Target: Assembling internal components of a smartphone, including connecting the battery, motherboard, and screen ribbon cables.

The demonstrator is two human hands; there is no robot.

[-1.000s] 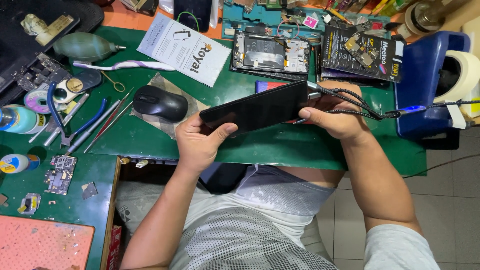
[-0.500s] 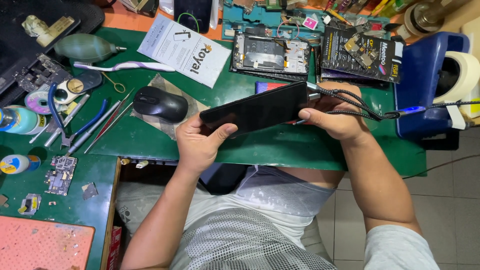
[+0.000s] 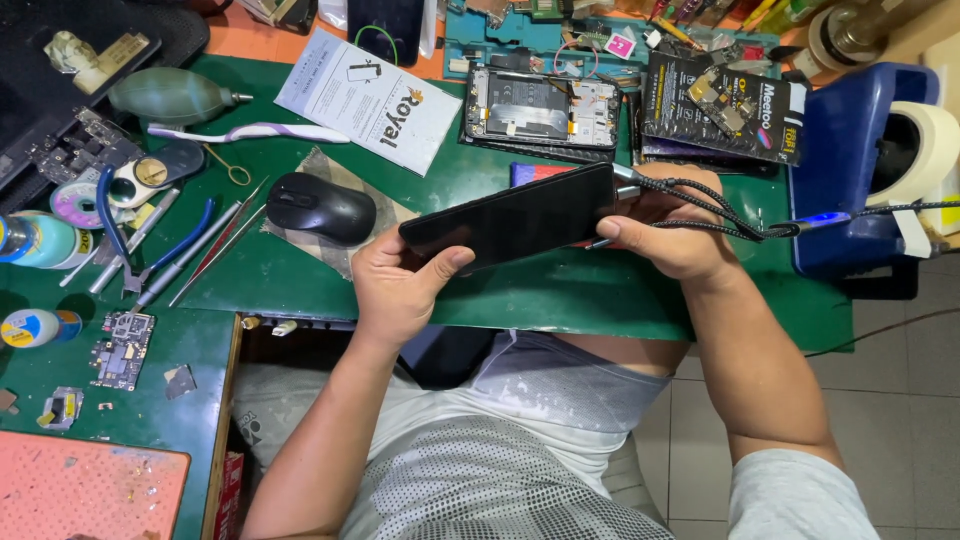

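Head view, left hand (image 3: 400,290) gripping dark phone (image 3: 510,217), right hand (image 3: 675,235) clasping its cabled end

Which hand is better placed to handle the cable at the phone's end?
Right. The right hand grips the black phone at the end where the braided cable meets it; the left hand holds the opposite end.

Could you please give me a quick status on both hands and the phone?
Left hand and right hand each shut on an end of the flat black smartphone. Braided black cable at its right end. Black computer mouse beside it.
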